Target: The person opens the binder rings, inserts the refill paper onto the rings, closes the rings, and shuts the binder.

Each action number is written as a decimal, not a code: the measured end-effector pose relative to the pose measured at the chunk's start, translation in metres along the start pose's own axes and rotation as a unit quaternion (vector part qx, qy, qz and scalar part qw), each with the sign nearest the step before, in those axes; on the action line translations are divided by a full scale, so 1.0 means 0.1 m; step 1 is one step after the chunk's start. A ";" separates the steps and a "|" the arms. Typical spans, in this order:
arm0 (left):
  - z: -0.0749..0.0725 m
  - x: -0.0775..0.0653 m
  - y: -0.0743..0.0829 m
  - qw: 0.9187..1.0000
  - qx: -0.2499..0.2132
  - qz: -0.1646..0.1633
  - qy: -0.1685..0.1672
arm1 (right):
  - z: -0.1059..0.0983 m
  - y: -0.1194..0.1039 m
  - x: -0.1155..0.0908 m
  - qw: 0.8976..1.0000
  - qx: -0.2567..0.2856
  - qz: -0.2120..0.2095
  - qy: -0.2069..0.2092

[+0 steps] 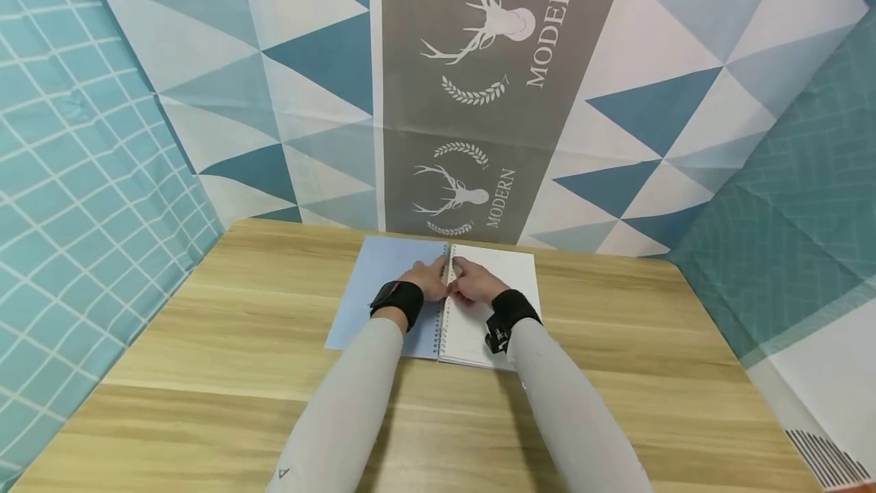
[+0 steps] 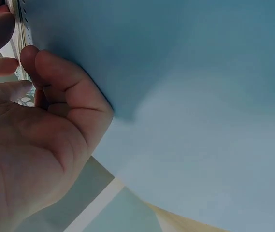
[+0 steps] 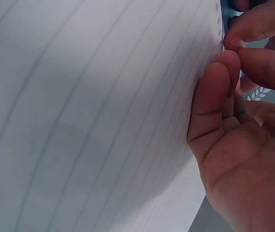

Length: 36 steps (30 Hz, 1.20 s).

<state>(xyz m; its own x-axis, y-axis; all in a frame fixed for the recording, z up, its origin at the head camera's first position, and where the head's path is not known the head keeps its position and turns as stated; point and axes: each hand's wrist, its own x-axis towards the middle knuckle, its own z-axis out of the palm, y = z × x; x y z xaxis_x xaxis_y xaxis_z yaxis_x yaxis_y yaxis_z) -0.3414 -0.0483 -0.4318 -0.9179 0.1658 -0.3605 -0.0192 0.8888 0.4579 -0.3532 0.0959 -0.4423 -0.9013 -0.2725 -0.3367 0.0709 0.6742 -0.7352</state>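
A spiral-type notebook (image 1: 503, 268) lies open on the table, with a light blue cover (image 1: 376, 272) on the left and white ruled pages (image 3: 79, 106) on the right. My left hand (image 1: 427, 280) rests on the cover, its thumb and forefinger gripping the binding in the middle. From the page side, my right hand (image 1: 475, 282) pinches the same binding, fingers curled against the paper. Both hands' fingertips come close together there. Holes run along the inner edges of cover and pages. Hands partly hide the exact grip on the rings.
The notebook sits near the back of a wood-grain table (image 1: 274, 371). Behind it hangs a patterned cloth (image 1: 328, 97) with triangles and deer heads. A blue checked cloth (image 1: 82, 135) borders the left side, and a green cloth (image 1: 807, 249) the right.
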 end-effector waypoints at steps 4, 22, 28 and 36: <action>-0.03 -0.02 0.02 1.000 0.009 0.010 0.003 | -0.01 0.00 0.01 1.000 -0.005 0.001 0.004; 0.02 0.14 0.01 1.000 0.010 -0.002 0.000 | -0.03 -0.03 -0.03 1.000 -0.003 -0.010 0.002; 0.03 0.16 0.00 1.000 0.006 -0.006 0.010 | -0.04 -0.05 0.03 1.000 -0.008 -0.006 0.005; 0.03 0.21 -0.02 0.999 0.029 -0.006 0.015 | -0.06 -0.06 0.04 1.000 0.017 0.020 -0.009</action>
<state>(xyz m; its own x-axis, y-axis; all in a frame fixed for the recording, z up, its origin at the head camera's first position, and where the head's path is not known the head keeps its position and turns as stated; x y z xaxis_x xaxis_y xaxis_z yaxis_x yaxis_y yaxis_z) -0.3593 -0.0453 -0.4421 -0.9296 0.1426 -0.3399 -0.0084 0.9137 0.4063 -0.3598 0.0950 -0.4355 -0.8896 -0.2582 -0.3767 0.1214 0.6615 -0.7401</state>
